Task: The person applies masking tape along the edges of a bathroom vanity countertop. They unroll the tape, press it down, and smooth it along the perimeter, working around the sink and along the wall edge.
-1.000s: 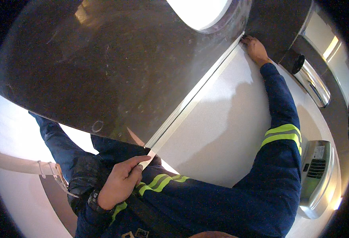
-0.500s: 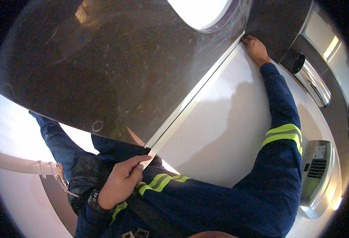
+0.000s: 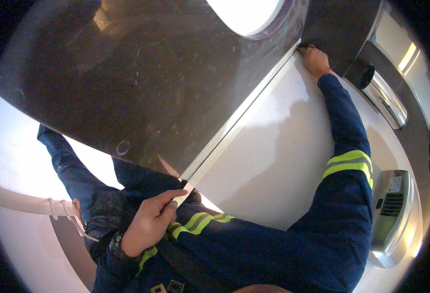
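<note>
A pale strip of masking tape (image 3: 229,139) runs along the white wall beside the seam with the dark countertop (image 3: 127,78). Its near end is pinched between the thumb and forefinger of my left hand (image 3: 149,222), just off the counter's front corner. On the counter side of the seam lies another whitish strip (image 3: 244,106), with a thin dark line between the two. My right hand (image 3: 316,61) reaches to the far corner, its fingers curled against the seam's end; a small dark patch shows at the fingertips, and what they hold is hidden.
A white round basin (image 3: 247,14) is set in the counter's far side. On the right wall are a shiny metal cylinder (image 3: 388,100) and a silver hand dryer (image 3: 393,219). A pale rail (image 3: 24,200) with hooks stands at lower left.
The view has shifted slightly, and the counter's front edge sits a little higher at left. Both hands keep nearly the same places and grips.
</note>
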`<state>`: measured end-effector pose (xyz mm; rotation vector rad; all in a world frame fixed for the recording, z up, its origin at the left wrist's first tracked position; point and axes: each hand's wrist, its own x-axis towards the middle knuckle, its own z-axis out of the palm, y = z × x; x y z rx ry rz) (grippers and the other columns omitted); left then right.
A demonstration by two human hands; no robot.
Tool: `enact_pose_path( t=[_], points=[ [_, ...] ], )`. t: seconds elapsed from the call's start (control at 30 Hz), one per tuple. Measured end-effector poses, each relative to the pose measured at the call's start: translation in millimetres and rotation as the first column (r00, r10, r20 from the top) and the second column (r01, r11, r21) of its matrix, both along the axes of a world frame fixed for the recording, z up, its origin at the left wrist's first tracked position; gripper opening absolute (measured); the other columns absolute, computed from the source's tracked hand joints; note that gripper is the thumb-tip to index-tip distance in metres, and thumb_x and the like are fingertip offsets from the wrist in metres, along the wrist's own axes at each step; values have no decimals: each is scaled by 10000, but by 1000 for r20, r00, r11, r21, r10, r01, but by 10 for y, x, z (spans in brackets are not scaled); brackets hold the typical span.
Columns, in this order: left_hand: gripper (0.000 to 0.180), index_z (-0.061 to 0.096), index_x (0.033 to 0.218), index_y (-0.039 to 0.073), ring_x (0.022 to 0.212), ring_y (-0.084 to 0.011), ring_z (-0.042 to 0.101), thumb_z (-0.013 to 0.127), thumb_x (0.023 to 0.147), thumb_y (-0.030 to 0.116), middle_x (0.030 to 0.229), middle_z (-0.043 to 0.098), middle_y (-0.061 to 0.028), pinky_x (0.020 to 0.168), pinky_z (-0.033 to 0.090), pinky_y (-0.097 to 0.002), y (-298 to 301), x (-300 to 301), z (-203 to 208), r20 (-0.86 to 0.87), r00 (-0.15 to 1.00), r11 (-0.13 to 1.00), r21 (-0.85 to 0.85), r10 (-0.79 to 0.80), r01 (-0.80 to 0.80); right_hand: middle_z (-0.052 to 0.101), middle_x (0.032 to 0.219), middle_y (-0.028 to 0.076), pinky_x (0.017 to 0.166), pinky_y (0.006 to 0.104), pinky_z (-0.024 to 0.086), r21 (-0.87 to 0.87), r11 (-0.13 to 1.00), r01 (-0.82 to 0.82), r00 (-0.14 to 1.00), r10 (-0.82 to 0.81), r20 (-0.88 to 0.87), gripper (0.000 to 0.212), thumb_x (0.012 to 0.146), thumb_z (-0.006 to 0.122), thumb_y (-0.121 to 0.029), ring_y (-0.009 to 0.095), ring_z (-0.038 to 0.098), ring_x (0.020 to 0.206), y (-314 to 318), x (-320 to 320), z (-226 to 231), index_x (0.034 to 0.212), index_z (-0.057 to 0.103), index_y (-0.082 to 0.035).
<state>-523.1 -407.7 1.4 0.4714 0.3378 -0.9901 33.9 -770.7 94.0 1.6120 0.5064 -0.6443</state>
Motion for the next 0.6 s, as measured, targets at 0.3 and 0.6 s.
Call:
enact_pose_path(
  t=[0.3, 0.6],
  points=[
    [358, 649, 1372, 18, 633, -82, 473, 490, 1064, 106, 688, 515, 13, 589, 413, -274, 28, -42, -69, 43, 998, 998, -38, -38, 39, 736, 1147, 243, 914, 521, 594, 337, 935, -109, 925, 220, -311, 361, 990, 512, -166, 423, 725, 1037, -203, -110, 183, 1273, 724, -95],
    [429, 574, 1469, 33, 650, -110, 554, 458, 1074, 153, 756, 617, -31, 618, 474, -283, 58, -55, -27, 197, 980, 999, -28, -21, 27, 747, 1144, 234, 961, 493, 573, 376, 925, 50, 942, 82, -326, 356, 956, 531, -149, 415, 725, 1054, 151, -597, 204, 1245, 726, -79]
  ],
)
